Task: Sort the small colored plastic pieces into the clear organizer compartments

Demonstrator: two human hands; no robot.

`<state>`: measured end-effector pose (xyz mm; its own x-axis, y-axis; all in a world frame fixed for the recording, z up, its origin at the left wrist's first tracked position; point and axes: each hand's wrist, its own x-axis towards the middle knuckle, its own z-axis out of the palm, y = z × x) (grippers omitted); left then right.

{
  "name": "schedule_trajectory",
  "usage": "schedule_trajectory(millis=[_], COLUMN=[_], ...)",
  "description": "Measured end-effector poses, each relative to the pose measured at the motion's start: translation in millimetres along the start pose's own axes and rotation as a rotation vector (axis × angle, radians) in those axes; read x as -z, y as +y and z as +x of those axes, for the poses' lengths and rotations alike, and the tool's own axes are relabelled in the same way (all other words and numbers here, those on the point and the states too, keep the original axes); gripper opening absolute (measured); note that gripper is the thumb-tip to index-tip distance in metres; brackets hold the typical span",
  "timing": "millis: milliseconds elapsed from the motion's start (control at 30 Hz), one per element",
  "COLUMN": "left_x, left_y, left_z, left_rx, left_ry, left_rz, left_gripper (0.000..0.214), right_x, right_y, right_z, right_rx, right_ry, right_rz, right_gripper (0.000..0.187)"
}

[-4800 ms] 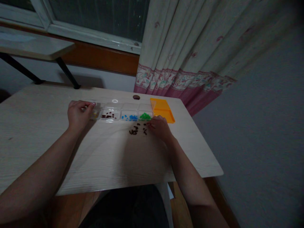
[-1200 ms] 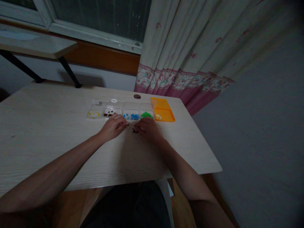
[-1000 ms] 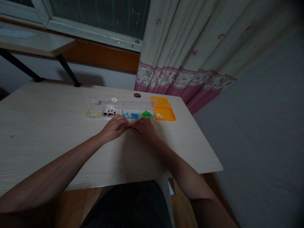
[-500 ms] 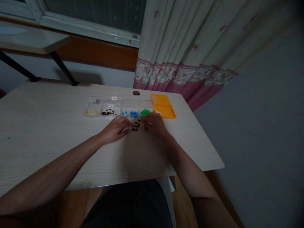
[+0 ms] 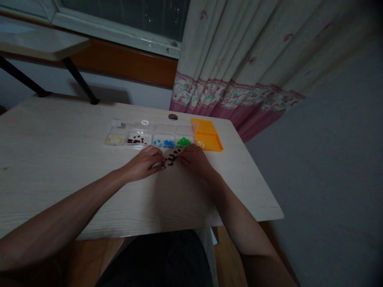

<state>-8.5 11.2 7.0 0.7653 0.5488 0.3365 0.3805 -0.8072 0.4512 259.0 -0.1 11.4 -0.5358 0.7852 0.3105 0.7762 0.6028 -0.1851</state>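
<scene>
Several small dark brown toy bricks (image 5: 171,158) lie loose on the table between my hands. On their left, my left hand (image 5: 144,163) has its thumb and forefinger curled nearly together, with a tiny dark brown brick (image 5: 164,167) at the tips. My right hand (image 5: 196,159) reaches in from the other side, fingers drawn together and their tips at the edge of the bricks; what they pinch is hidden. Just beyond my hands stands a clear compartment box (image 5: 127,139), its lid opened back, holding yellow, brown, blue and green bricks in separate sections.
An orange plastic case (image 5: 209,140) lies open at the box's right end, near some whitish bricks (image 5: 200,144). Behind is a round hole (image 5: 172,116) in the tabletop (image 5: 74,159). A raised shelf (image 5: 44,44) stands at the back left, a curtain (image 5: 221,79) at the back right.
My left forefinger has drawn back from the brown bricks and curled towards the thumb. My right hand has shifted slightly, and the bricks between the hands lie differently. The view has tilted a little.
</scene>
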Motion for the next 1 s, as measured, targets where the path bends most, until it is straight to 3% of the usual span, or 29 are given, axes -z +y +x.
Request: schedule_trajectory(millis=[367,633,1000], left_x=[2.5,-1.0,-4.7], left_y=[0,-5,-9], left_z=[2,0,-1], left_rx=[0.086,0.316,0.339], left_ry=[0.051,0.142,0.147], left_rz=[-0.051,-0.273,-0.354], left_gripper=[0.026,0.027,0.030], right_x=[4,-8,-11], right_y=[-5,-18,-24], right_z=[-2,2,1], right_rx=[0.017,0.049,0.048], right_ry=[0.006,0.044,0.018], right_rz=[0.004,0.025,0.009], right_gripper=[0.015,0.015,0.019])
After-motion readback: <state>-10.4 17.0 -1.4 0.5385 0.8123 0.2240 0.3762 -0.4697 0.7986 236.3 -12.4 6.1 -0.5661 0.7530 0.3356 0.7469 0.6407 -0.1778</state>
